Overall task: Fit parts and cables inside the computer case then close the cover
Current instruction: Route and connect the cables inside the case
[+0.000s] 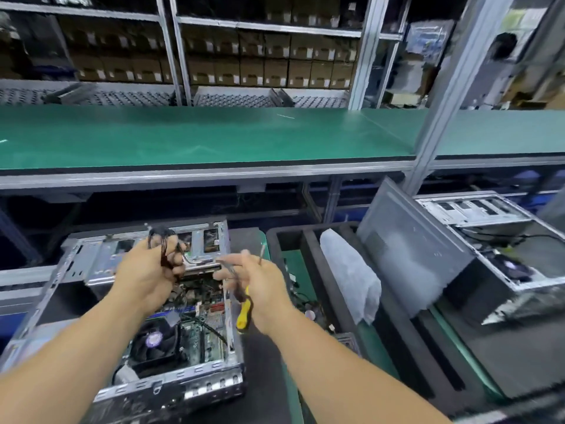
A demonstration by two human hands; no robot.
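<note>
An open computer case (pixel 73 270) lies flat in front of me, its motherboard (pixel 201 328) and a black fan (pixel 154 341) exposed. My left hand (pixel 146 276) is held above the case's far half, shut on a bundle of black cables (pixel 162 237) that loops up out of my fist. Just to its right, my right hand (pixel 260 283) grips a yellow-handled screwdriver (pixel 244 313), handle down by my wrist and metal tip sticking up past my fingers. A thin dark cable also seems pinched in those fingers. A grey cover panel (pixel 406 252) leans upright at the right.
A black foam tray (pixel 308 240) holding a white cloth-like bag (pixel 351 276) sits right of the case. A second open computer case (pixel 489 240) lies at the far right. A green shelf (pixel 214 136) spans overhead on metal posts (pixel 434 117), with racks of boxes behind.
</note>
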